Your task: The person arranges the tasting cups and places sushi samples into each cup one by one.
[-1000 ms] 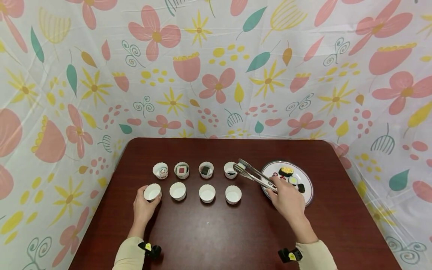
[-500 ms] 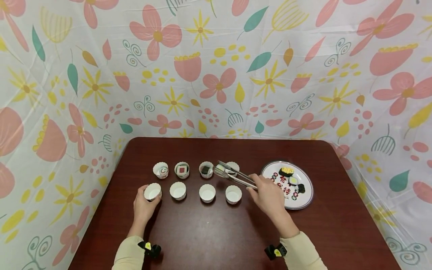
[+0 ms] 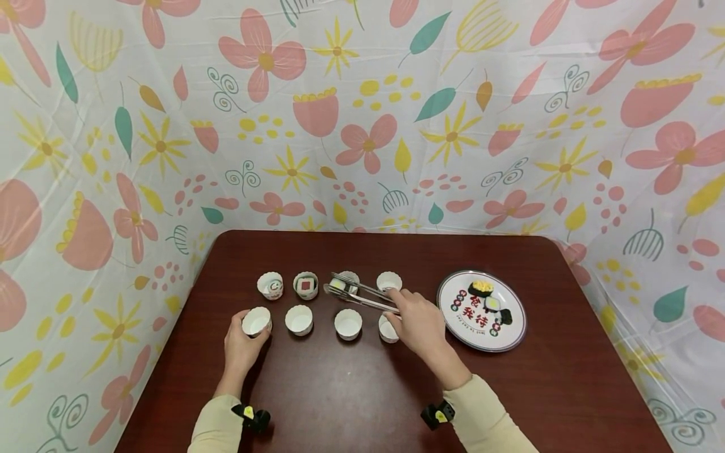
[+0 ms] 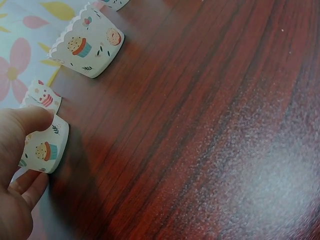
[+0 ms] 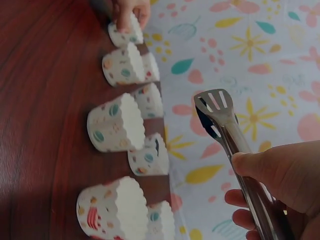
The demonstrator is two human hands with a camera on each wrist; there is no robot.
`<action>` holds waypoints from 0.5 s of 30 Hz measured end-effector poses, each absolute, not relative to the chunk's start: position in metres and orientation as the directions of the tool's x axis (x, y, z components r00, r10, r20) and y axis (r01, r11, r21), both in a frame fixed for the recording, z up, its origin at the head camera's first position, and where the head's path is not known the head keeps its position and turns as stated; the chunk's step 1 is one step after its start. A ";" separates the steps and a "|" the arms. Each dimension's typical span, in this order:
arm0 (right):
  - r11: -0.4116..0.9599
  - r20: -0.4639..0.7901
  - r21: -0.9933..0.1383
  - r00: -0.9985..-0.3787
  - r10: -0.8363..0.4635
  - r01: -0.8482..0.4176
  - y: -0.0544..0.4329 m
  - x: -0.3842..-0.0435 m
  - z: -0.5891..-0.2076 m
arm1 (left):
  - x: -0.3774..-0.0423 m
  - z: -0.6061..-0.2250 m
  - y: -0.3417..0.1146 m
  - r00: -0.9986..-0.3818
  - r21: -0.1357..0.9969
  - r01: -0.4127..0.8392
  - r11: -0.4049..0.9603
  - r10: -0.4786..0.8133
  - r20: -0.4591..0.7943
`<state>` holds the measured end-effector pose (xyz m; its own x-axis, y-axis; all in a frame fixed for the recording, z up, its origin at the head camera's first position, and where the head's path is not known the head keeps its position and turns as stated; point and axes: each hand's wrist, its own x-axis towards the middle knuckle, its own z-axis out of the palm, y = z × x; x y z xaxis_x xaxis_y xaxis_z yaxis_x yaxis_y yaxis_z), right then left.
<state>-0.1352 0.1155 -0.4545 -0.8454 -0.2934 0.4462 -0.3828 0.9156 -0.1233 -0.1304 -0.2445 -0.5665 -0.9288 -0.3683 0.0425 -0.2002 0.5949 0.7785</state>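
My left hand (image 3: 242, 346) holds the leftmost front paper baking cup (image 3: 257, 319) between thumb and fingers. In the left wrist view, this cup (image 4: 46, 150) shows a cupcake print. My right hand (image 3: 420, 321) grips metal tongs (image 3: 368, 296), their slotted tips over the third back cup (image 3: 352, 277) from the left. A small pale piece (image 3: 338, 284), apparently toy sushi, sits between the tips; its kind is hard to make out. The right wrist view shows a dark edge between the tongs' heads. A red-topped piece (image 3: 306, 285) lies in one back cup, a swirled piece (image 3: 275, 286) in another.
More paper cups stand in two rows, including a front one (image 3: 298, 320) and the rightmost back one (image 3: 389, 280). To the right, a white plate (image 3: 461, 321) bears a yellow-topped sushi piece (image 3: 481, 288) and other pieces (image 3: 506, 316). A floral cloth (image 3: 362, 126) hangs behind the table.
My right hand has carried the tongs leftward from beside the plate, past the rightmost back cup, to over the third back cup. My left hand has stayed on its cup.
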 end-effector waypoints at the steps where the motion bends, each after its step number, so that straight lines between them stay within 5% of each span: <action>1: 0.913 0.444 -0.121 -0.844 -0.301 -0.389 0.113 -0.135 -0.454 | -0.130 -0.566 -0.245 -0.928 0.779 -0.201 0.594 -0.369 0.043; 15: 0.878 0.443 -0.059 -0.801 -0.404 -0.475 0.070 -0.138 -0.459 | -0.131 -0.568 -0.246 -0.934 0.781 -0.181 0.598 -0.354 0.054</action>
<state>-0.1378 0.0696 -0.4587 -0.8007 -0.4038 0.4426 -0.4755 0.8777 -0.0595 -0.1310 -0.2459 -0.5676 -0.9337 -0.3539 0.0541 -0.1815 0.5981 0.7806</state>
